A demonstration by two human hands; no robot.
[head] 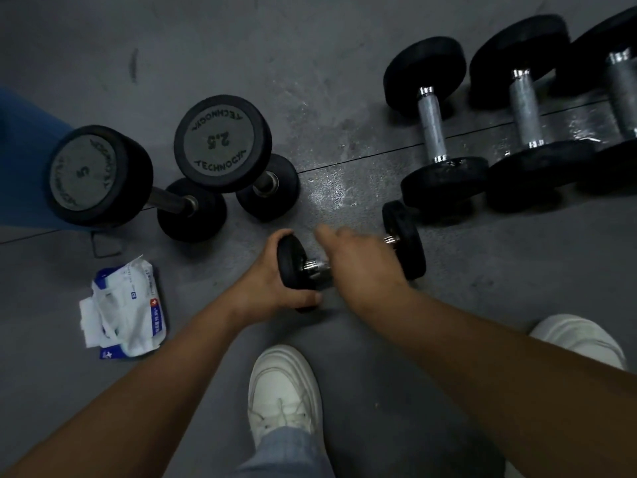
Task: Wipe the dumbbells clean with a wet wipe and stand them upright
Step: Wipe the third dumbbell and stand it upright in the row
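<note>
A small black dumbbell (405, 239) with a chrome handle lies across the grey floor (241, 46) in front of me. My left hand (269, 288) grips its left head from the outside. My right hand (358, 260) is blurred and lies over the handle, hiding its middle; how its fingers sit under it is hidden. I see no wipe in either hand. Two dumbbells stand upright at the left, one marked 2.5 (222, 143) and one marked 5 (93, 174).
Three larger dumbbells (431, 122) (527, 112) (620, 94) lie side by side at the upper right. An open pack of wet wipes (125, 312) lies on the floor at the left. My white shoes (284, 391) (582, 339) are below. Something blue (20, 150) is at the left edge.
</note>
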